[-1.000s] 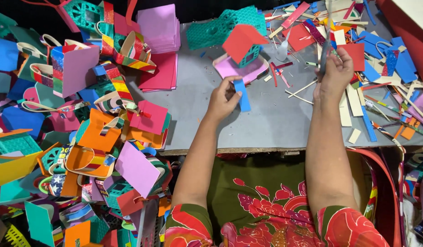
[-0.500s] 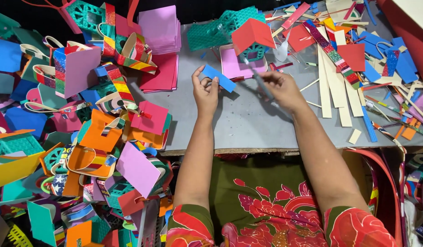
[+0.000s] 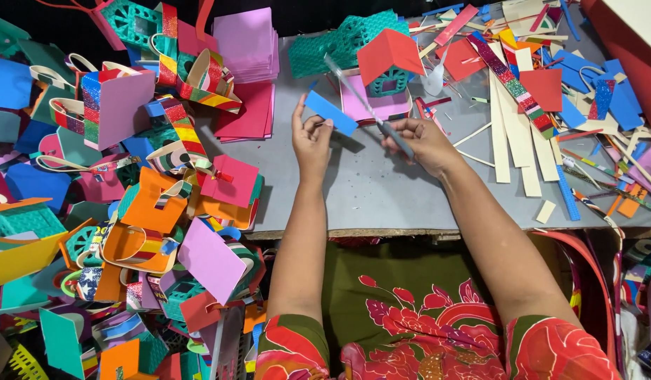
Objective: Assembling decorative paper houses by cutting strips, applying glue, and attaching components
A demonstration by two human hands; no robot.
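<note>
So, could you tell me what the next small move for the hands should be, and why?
Probably bring the scissors in the right hand onto the blue foam strip that the left hand pinches: the blades stand open, raised above the grey table, with the strip just beside them and not yet between them.

head-worn view, looking steeply down, close over grey table
</note>
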